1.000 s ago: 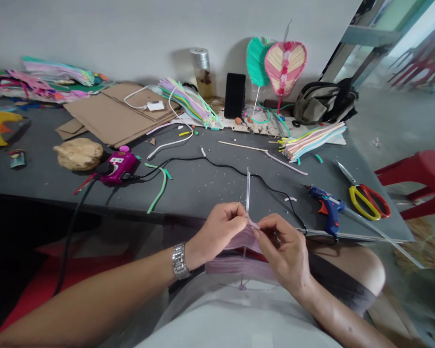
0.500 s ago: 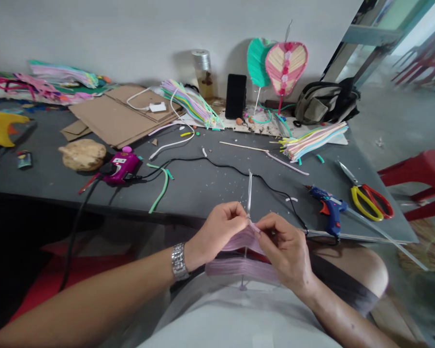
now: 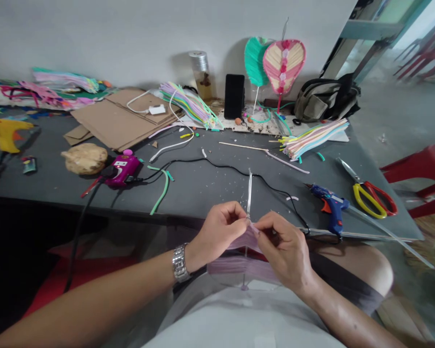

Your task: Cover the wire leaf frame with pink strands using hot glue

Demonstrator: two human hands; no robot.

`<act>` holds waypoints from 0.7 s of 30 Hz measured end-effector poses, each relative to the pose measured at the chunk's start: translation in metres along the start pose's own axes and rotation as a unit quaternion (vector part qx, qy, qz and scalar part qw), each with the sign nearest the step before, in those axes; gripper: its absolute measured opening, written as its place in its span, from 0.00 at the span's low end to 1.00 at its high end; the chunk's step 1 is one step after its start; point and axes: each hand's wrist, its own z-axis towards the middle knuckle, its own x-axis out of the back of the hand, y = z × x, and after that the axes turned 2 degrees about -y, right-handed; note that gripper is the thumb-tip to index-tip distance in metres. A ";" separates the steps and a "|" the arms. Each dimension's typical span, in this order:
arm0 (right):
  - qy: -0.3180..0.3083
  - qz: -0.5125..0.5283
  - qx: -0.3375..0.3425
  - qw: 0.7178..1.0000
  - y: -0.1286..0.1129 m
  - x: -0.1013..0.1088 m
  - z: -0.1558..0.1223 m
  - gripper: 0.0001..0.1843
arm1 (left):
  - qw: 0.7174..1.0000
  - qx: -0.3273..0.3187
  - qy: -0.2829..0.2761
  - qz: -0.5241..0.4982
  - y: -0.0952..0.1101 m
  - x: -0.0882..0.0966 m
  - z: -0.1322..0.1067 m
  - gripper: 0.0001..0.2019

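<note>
The grey table (image 3: 210, 191) runs out of view on the left, and a red stool (image 3: 433, 166) is cut off on the right. The lilac piece (image 3: 226, 266) sits over the person's lap, just below the table's near edge, its upper part mostly hidden by the hands. The left hand (image 3: 223, 232) has thumb and forefinger pinched on the piece's top; the exact contact is hard to make out. The right hand (image 3: 286, 249), fingers curled, pinches a short lilac strip (image 3: 254, 228) there. A thin pale stem (image 3: 250, 193) rises beside the fingertips, its lower end covered.
</note>
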 end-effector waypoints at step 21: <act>-0.018 0.086 -0.113 0.990 -0.012 0.005 0.007 0.07 | 0.999 -0.021 0.021 0.036 0.007 -0.001 0.000 0.08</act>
